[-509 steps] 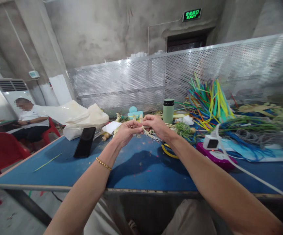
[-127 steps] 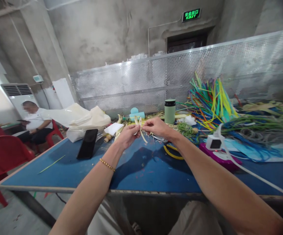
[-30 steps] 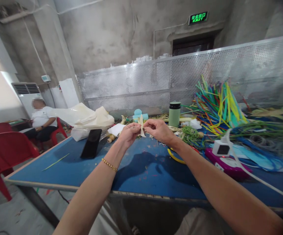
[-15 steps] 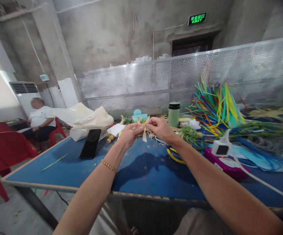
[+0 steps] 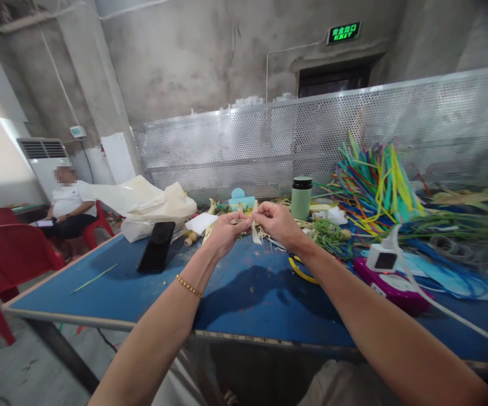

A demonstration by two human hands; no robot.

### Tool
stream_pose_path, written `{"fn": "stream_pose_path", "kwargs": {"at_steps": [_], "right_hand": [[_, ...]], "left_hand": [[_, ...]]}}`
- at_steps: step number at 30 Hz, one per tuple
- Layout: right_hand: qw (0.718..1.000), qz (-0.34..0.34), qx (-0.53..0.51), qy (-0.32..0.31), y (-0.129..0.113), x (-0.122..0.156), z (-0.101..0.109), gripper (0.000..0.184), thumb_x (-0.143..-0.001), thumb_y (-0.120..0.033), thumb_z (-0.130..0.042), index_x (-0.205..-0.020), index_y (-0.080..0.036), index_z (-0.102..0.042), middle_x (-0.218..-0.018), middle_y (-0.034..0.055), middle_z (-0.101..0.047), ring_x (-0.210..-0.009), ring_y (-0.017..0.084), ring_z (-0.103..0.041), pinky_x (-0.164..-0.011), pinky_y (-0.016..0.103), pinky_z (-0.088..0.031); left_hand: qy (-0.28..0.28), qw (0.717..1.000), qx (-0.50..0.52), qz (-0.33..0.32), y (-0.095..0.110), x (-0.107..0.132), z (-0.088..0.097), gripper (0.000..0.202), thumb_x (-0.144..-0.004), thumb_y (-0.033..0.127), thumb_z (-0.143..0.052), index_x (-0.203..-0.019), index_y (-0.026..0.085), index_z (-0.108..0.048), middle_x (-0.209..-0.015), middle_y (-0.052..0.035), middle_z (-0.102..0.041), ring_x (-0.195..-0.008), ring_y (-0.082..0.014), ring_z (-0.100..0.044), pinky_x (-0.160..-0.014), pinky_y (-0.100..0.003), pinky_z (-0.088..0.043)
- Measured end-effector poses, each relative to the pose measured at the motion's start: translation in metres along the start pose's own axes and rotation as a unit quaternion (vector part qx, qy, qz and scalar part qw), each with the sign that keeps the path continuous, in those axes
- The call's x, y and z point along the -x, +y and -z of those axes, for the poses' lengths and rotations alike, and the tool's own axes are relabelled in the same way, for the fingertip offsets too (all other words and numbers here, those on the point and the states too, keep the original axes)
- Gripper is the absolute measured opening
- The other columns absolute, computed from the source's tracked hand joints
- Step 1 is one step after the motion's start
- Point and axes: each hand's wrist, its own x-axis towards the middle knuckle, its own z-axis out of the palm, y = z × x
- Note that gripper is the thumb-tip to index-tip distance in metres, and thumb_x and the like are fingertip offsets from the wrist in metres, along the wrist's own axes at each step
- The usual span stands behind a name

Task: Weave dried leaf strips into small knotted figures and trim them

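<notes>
Both hands meet above the blue table [image 5: 151,293], about a forearm's length in front of me. My left hand [image 5: 223,230] pinches one end of a pale straw-coloured leaf strip [image 5: 254,226]. My right hand [image 5: 274,223] pinches the same strip from the other side, its fingers curled. Loose ends of the strip hang down between the two hands. A beaded bracelet [image 5: 189,285] circles my left wrist.
A black phone [image 5: 156,254] leans left of the hands. Behind them stand a green flask [image 5: 301,198], white bags [image 5: 151,206] and coloured strips [image 5: 375,175]. A white device on a purple base [image 5: 385,273] lies right. A seated person [image 5: 69,206] and red chairs [image 5: 7,254] are left.
The hands have kept working the leaf strip close together; the hanging end has shifted a little to the right and the hands have dropped slightly. The camera has barely moved.
</notes>
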Motion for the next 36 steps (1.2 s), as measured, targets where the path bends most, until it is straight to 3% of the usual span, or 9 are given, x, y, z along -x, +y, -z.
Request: {"fn": "stream_pose_path", "kwargs": {"at_steps": [13,17,21,29,36], "right_hand": [[1.000,-0.014,-0.020,0.006,0.0017,-0.0009,0.0010,0.025,-0.078,-0.037,-0.061,-0.065,-0.019,-0.049,-0.049,-0.0050,-0.045,-0.047,0.009,-0.038,-0.047,0.024,-0.030],[0.998,-0.028,-0.037,-0.051,0.0060,-0.0016,0.0044,0.026,-0.082,-0.041,-0.057,-0.069,-0.018,-0.053,-0.052,-0.0035,-0.049,-0.047,0.010,-0.043,-0.046,0.025,-0.033],[0.995,-0.037,-0.033,-0.083,0.0060,-0.0007,0.0032,0.020,-0.077,-0.037,-0.063,-0.079,-0.016,-0.061,-0.058,-0.0003,-0.058,-0.051,0.013,-0.052,-0.049,0.026,-0.040],[0.998,0.008,0.020,-0.064,0.0067,-0.0004,-0.0005,0.014,-0.074,-0.030,-0.063,-0.073,-0.016,-0.062,-0.061,0.0015,-0.061,-0.053,0.012,-0.053,-0.051,0.026,-0.041],[0.993,-0.045,-0.064,-0.093,0.0006,0.0020,0.0018,0.015,-0.073,-0.031,-0.065,-0.073,-0.017,-0.058,-0.056,-0.0010,-0.058,-0.049,0.011,-0.051,-0.047,0.024,-0.039]], "left_hand": [[0.001,1.000,-0.001,-0.014,0.0000,0.0002,-0.0019,0.026,-0.063,0.031,-0.082,-0.072,0.011,-0.067,-0.066,-0.0031,-0.063,-0.064,-0.0114,-0.054,-0.070,-0.028,-0.042],[0.043,0.999,0.022,-0.009,-0.0053,-0.0044,0.0024,0.028,-0.061,0.031,-0.083,-0.069,0.011,-0.066,-0.064,-0.0029,-0.062,-0.061,-0.0113,-0.054,-0.067,-0.028,-0.043],[0.070,0.997,0.032,-0.004,-0.0048,-0.0064,0.0052,0.028,-0.059,0.028,-0.084,-0.068,0.011,-0.064,-0.061,-0.0014,-0.060,-0.058,-0.0107,-0.053,-0.064,-0.027,-0.043],[0.071,0.997,0.009,0.008,-0.0016,-0.0040,0.0044,0.027,-0.059,0.027,-0.083,-0.065,0.012,-0.061,-0.057,-0.0008,-0.059,-0.054,-0.0104,-0.052,-0.058,-0.026,-0.040],[0.048,0.999,0.014,-0.007,-0.0036,-0.0044,0.0071,0.028,-0.059,0.029,-0.083,-0.066,0.012,-0.061,-0.058,-0.0004,-0.057,-0.057,-0.0107,-0.052,-0.061,-0.026,-0.040]]}}
